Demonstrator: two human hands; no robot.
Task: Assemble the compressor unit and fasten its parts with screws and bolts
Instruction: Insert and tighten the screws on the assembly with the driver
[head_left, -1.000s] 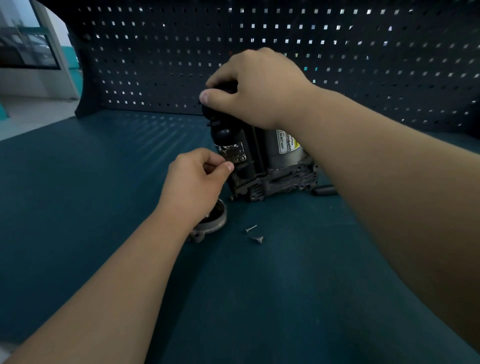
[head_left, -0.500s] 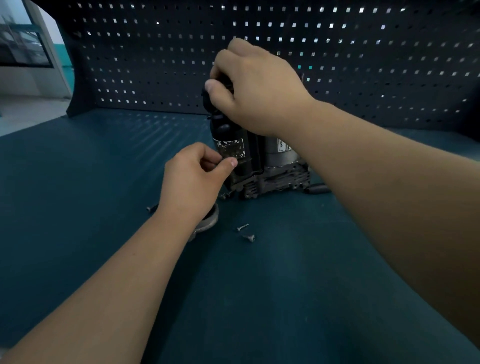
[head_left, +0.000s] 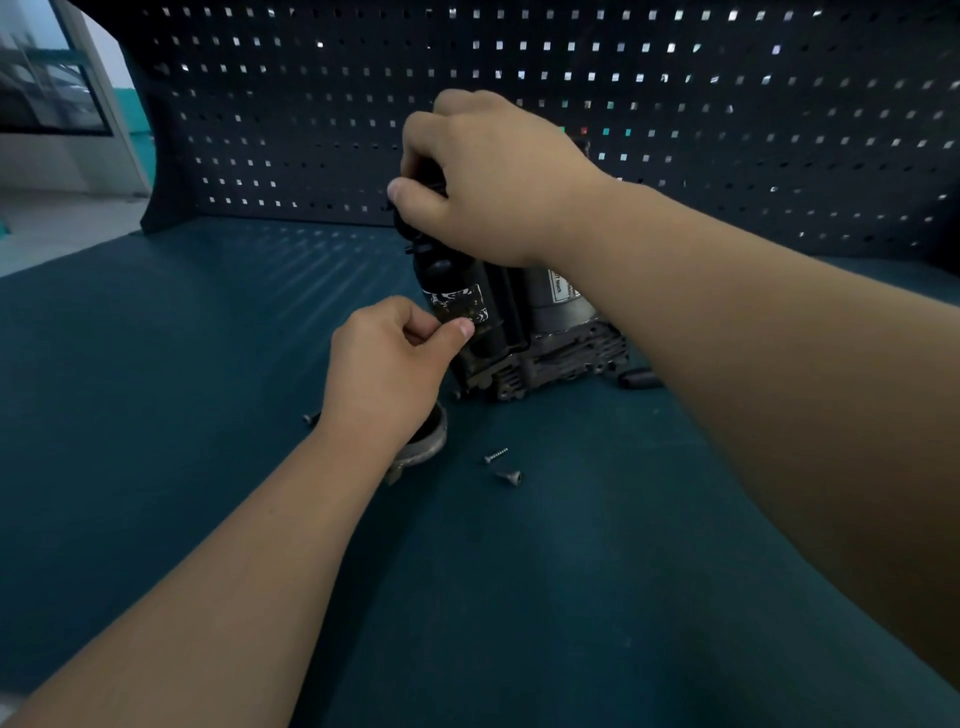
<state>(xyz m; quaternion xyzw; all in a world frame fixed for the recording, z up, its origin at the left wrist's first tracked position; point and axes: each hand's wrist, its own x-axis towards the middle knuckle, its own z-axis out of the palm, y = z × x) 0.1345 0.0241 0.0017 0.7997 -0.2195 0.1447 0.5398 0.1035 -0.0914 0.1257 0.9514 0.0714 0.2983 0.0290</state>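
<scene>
Gripping black cylindrical compressor (head_left: 493, 322) top, right hand (head_left: 493, 176); left hand (head_left: 387, 358) fingers (head_left: 415, 332) clenched beside label (head_left: 457, 306).

Compressor unit (head_left: 519, 322) before the pegboard (head_left: 727, 130), two screws (head_left: 496, 456) in front, seemingly a round cover (head_left: 428, 444) leftward.

Matt black plastic and dull cast metal form the compressor unit (head_left: 519, 332); the screws (head_left: 496, 456) are metal.

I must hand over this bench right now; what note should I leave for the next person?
Right hand: grips the top of the compressor unit, which stands on the mat.
Left hand: fingers curled at its label; whether it pinches anything is hidden.
Loose: screws, round metal cover under the left wrist.
Done so far: unclear.
Left to do: fit and fasten these.
</scene>
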